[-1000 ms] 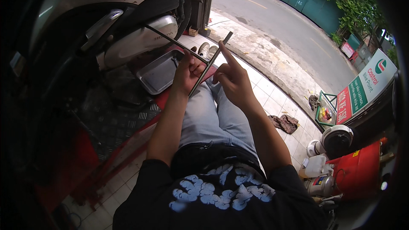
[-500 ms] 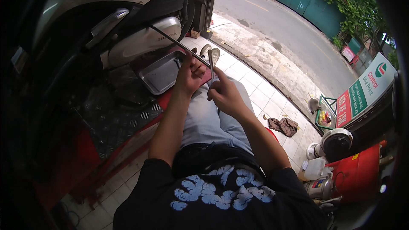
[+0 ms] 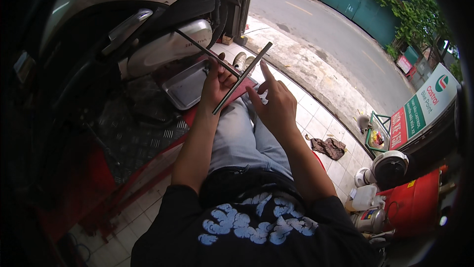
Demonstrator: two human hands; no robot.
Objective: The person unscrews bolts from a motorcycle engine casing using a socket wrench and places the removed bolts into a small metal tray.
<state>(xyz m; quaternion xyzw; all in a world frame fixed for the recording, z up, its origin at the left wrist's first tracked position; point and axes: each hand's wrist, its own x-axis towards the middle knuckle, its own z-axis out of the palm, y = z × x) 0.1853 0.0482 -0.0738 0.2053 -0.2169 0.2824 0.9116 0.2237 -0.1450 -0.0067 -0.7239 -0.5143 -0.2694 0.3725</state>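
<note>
A long metal T-handle wrench (image 3: 197, 44) reaches from the lower body of the motorcycle (image 3: 168, 49) to its crossbar, which slants up to the right over my legs. My left hand (image 3: 217, 82) has its fingers closed around the shaft just beside the junction. Close by the crossbar, my right hand (image 3: 274, 101) has its index finger raised and thumb apart, without a grip on the bar. A shallow metal tray (image 3: 180, 94) lies behind my left hand on a red surface. The wrench's far end is hidden at the motorcycle.
A red-framed platform with a metal tread plate (image 3: 138, 153) is at left. A brown rag (image 3: 328, 146) lies on tiles at right, near a signboard (image 3: 417, 109), red drum (image 3: 410, 198), plastic jug (image 3: 363, 198) and round fixture (image 3: 387, 168). The street lies beyond the doorway.
The crossbar has turned from nearly upright half a second ago to slanting up rightward. My right hand's fingers have lifted and moved right, apart from the bar.
</note>
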